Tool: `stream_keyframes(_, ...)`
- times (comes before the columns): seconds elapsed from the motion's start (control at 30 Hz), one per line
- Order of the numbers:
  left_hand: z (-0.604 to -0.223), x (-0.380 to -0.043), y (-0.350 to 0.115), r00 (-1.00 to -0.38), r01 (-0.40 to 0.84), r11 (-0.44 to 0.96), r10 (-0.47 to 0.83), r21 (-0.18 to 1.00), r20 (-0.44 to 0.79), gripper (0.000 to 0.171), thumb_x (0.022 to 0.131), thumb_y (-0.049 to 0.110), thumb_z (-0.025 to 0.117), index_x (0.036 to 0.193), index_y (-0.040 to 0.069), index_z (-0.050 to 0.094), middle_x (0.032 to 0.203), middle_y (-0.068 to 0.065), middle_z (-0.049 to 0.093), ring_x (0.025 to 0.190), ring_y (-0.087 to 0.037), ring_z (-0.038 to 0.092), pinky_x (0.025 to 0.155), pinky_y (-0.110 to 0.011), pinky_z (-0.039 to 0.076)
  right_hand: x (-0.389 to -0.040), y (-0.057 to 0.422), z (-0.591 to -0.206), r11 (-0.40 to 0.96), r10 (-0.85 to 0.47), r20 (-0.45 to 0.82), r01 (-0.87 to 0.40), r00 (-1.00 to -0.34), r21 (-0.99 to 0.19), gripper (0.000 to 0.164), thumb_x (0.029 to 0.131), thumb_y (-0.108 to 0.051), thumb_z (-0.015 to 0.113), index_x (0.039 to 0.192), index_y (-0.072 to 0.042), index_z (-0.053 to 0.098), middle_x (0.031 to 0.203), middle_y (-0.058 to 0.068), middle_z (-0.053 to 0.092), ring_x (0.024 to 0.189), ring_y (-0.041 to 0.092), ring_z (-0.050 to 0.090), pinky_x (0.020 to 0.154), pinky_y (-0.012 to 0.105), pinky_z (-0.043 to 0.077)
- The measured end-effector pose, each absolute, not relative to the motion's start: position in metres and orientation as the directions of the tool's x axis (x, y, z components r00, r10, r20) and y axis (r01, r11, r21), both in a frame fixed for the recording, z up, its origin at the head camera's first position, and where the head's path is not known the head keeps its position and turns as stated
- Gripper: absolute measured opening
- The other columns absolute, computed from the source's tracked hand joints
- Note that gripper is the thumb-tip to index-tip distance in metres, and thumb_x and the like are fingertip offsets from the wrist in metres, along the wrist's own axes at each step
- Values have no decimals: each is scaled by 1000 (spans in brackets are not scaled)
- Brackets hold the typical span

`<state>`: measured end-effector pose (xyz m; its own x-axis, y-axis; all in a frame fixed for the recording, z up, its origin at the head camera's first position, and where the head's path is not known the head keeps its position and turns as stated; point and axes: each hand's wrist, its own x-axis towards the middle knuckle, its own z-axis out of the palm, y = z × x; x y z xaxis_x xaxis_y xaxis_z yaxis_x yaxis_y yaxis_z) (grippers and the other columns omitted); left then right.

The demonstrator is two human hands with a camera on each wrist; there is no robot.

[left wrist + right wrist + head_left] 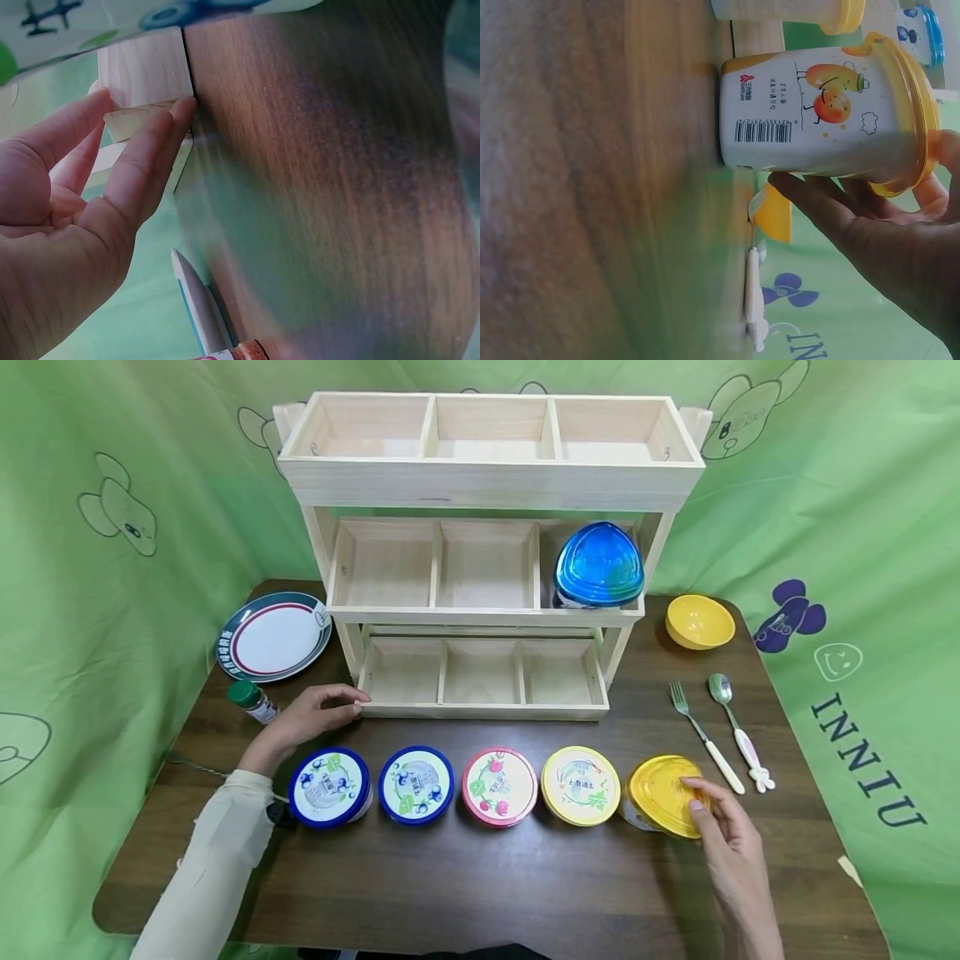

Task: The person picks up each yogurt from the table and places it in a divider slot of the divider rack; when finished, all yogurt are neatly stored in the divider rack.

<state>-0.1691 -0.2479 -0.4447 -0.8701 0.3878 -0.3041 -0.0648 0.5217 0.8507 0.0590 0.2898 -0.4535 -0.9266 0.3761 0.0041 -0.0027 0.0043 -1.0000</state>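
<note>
My right hand [731,852] holds a yogurt tub [817,112] by its yellow lid [663,793], thumb on the near side. The tub's white wall carries fruit drawings and a barcode, and its base is close to the table. At the left, my left hand [315,718] grips the front left corner of the wooden shelf [480,712], fingertips at the bottom tier's board end. Left of the held tub, a row of round-lidded tubs shows a yellow lid [581,785], a pink lid [499,787] and two blue lids [416,785].
A blue-lidded tub [600,564] sits in the middle tier's right compartment. Left stand a plate [273,639] and a green-capped jar [253,700]. Right lie a yellow bowl [700,622], a fork [705,737] and a spoon [741,735]. Green cloth [862,568] hangs behind.
</note>
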Motion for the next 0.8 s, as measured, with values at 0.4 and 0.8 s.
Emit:
stream_keyframes(0.4, -444, -169, -248, -863, -63, 517, 401, 854, -306, 34, 114, 15, 57, 144, -1, 65, 149, -26, 59, 140, -44, 50, 117, -67, 41, 49, 313, -426, -22, 427, 51, -67, -903, -998, 33, 113, 3, 47, 143, 9, 60, 140, 4, 59, 115, 10, 64, 86, 16, 59)
stream_keyframes(0.8, -445, -170, -250, -860, -45, 511, 417, 858, -294, 34, 114, 15, 58, 142, -2, 65, 148, -26, 59, 139, -45, 49, 116, -71, 39, 22, 325, -392, 39, 517, 89, -80, -851, -996, 31, 109, 9, 49, 135, 11, 66, 135, 7, 61, 108, 14, 65, 81, 13, 58)
